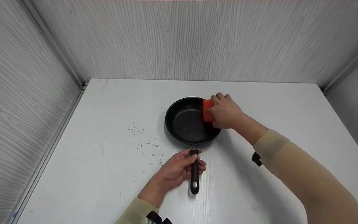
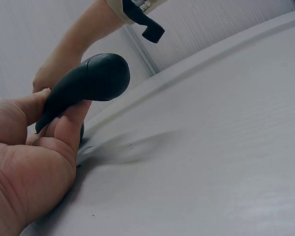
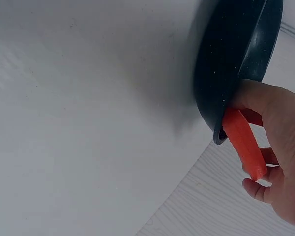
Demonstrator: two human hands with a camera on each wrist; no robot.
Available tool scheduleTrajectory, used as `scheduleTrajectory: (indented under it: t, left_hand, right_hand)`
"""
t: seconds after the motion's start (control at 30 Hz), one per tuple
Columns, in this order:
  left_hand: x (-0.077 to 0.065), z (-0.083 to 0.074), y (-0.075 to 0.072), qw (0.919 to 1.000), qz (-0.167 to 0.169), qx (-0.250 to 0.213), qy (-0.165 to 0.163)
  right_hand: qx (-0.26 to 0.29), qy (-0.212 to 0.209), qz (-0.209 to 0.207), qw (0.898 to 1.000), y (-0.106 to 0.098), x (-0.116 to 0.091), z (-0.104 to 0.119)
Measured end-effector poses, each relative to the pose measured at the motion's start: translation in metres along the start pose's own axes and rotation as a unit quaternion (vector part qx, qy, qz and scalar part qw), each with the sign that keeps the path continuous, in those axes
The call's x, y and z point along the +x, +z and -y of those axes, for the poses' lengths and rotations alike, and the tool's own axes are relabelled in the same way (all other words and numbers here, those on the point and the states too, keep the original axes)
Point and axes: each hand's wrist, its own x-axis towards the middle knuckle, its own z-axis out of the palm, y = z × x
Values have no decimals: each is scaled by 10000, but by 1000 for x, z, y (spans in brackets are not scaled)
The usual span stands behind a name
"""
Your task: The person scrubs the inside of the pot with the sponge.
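Note:
A black frying pan (image 1: 189,126) is held over the white table, its handle (image 1: 195,174) pointing toward me. My left hand (image 1: 179,168) grips that handle close to the pan, thumb on top and fingers beneath; the left wrist view shows the handle's rounded end (image 2: 108,76) above the palm. With my right hand (image 1: 225,112) I hold a red-orange rectangular sponge (image 1: 208,110) at the pan's right inner side. In the right wrist view the sponge (image 3: 244,145) sticks out past the rim, between thumb and fingers. Part of it is hidden by the hand.
Dark crumbs and smears (image 1: 148,143) lie scattered on the white tabletop (image 1: 73,161) left of the pan. Pale wood-grain panels (image 1: 166,40) stand along the back and both sides. Each sleeve carries a black strap (image 1: 256,158) at the wrist.

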Motion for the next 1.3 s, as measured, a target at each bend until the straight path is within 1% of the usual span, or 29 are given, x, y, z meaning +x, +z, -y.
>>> scheduleTrajectory:
  t: [0.27,0.57,0.93,1.13,1.3]
  left_hand:
    - [1,1,0,10000,-1,42,-7]
    - [0,1,0,10000,-27,46,-5]
    - [0,0,0,10000,-42,-35,-14]
    - [0,1,-1,10000,38,39,17]
    - [1,1,-2,10000,75,-11,-1]
  right_hand:
    - [-81,-177,90,9998,-2,-5,-2]
    - [-26,-95,417,9991,-10,-6,1]
    - [-26,-103,574,9983,-14,-7,5]
    - [95,-134,609,9980,-15,-10,4]
    - [272,-187,607,9976,-16,-12,4]
